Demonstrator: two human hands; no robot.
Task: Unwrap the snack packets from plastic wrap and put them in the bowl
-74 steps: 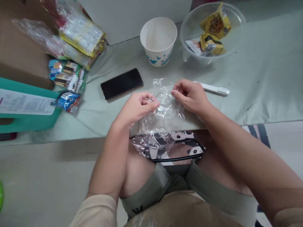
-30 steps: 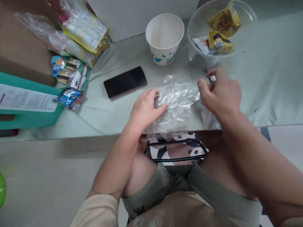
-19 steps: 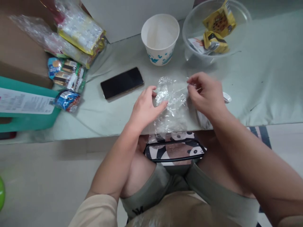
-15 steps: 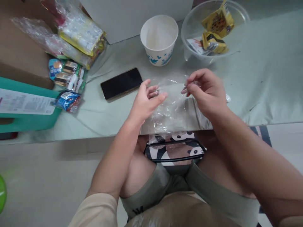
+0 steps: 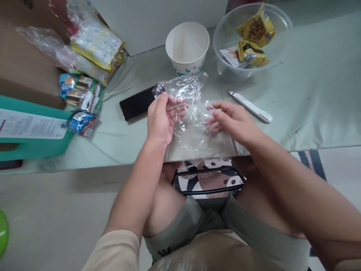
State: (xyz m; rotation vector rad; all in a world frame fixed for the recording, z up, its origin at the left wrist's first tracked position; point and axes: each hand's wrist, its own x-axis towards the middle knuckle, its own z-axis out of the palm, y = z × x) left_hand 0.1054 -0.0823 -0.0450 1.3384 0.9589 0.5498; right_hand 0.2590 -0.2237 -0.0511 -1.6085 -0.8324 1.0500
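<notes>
A clear, crinkled plastic bag (image 5: 189, 92) stretches between my hands above the table edge. My left hand (image 5: 163, 118) pinches its dark, bunched end between thumb and forefinger, the other fingers loosely curled behind the film. At the bag's right side, my right hand (image 5: 232, 120) has its fingers stretched out and apart, the tips by the film. Partly behind my left hand and the bag lies a black phone (image 5: 138, 103). A white utility knife (image 5: 250, 107) rests on the cloth beyond my right hand.
A white paper tub (image 5: 187, 43) and a clear plastic bowl (image 5: 282, 49) with yellow snack packets (image 5: 252, 52) stand at the back. Packaged snacks (image 5: 80, 90), a teal box (image 5: 36, 145) and a cardboard box (image 5: 25, 56) fill the left. A panda-print bag (image 5: 208, 182) sits between my legs.
The bag's bunched end has passed from my right hand to my left and moved left over the phone. My right hand has lowered and opened, uncovering the utility knife.
</notes>
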